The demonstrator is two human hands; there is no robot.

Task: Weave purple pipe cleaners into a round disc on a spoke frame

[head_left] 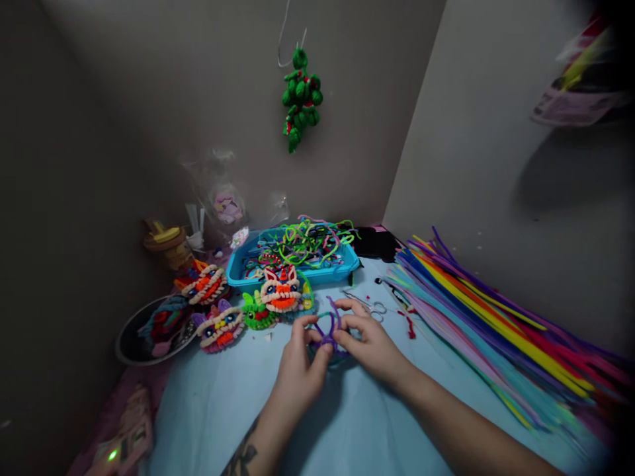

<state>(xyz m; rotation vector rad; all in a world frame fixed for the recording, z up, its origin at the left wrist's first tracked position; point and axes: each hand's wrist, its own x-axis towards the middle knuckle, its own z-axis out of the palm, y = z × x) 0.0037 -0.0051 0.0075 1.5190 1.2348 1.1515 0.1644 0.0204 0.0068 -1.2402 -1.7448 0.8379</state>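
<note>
A small openwork piece of bent purple and teal pipe cleaners (326, 339) is held between both hands above the light blue table cover. My left hand (302, 360) pinches its left side with thumb and fingers. On the right side, my right hand (367, 337) grips it with thumb and index finger, near a purple strand that sticks upward. The fingers partly hide the piece. Just beyond the hands stand fuzzy animal heads: a cream and orange one (280, 289), a green one (258, 311) and a cream one with purple ears (221, 326).
A blue tray (292, 277) of tangled pipe cleaners stands behind. Long colourful pipe cleaners (501, 324) lie at right, scissors (378, 308) nearer the middle. A metal bowl (129, 354) is at left, a device with a green light (126, 436) at lower left. A green ornament (300, 99) hangs above.
</note>
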